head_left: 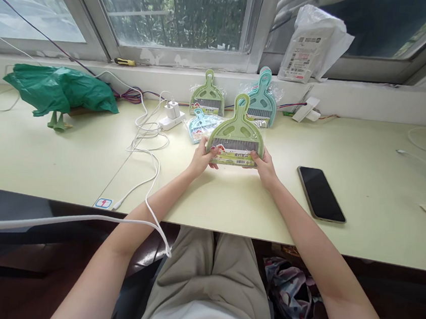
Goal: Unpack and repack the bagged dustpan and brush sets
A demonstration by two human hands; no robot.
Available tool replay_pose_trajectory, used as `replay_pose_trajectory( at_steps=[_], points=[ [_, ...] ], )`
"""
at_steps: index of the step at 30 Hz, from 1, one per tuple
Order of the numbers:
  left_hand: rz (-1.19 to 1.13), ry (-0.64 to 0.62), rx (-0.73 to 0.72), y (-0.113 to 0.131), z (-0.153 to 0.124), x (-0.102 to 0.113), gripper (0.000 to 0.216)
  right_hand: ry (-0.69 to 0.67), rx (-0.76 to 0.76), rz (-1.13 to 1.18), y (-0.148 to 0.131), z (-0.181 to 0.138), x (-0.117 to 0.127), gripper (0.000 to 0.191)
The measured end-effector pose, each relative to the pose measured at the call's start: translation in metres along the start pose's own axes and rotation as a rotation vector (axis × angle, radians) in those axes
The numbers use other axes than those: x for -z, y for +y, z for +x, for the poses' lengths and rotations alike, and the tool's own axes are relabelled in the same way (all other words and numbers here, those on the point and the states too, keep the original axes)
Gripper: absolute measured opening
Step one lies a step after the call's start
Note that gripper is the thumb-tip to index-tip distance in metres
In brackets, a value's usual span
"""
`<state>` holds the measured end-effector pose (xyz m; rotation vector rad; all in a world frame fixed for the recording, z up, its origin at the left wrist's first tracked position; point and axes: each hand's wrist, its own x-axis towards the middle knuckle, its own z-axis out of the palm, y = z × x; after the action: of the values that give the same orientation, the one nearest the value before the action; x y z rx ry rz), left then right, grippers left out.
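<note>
A light green mini dustpan-and-brush set in clear wrapping stands upright on the pale green table, handle pointing up. My left hand grips its lower left corner and my right hand grips its lower right corner. Behind it, another green set leans against the wall. A stack of teal sets leans there too, and a blue set lies flat just behind my left hand.
A black phone lies face up to the right. White charger cables and a plug trail left of centre. A green plastic bag sits far left. A white package stands on the window sill.
</note>
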<state>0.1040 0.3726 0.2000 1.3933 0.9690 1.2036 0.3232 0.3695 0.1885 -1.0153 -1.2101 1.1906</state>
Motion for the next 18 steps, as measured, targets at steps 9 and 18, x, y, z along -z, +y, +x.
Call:
replay_pose_trajectory(
  at_steps=[9, 18],
  points=[
    [-0.07, -0.121, 0.093, 0.0067, 0.0012, 0.0023, 0.044, 0.004, -0.033, 0.021, 0.0096, 0.0047, 0.0064, 0.05],
    [-0.032, -0.057, 0.102, 0.0063, 0.0016, -0.0008, 0.028, 0.008, -0.07, 0.027, 0.0086, 0.0051, 0.0062, 0.048]
  ],
)
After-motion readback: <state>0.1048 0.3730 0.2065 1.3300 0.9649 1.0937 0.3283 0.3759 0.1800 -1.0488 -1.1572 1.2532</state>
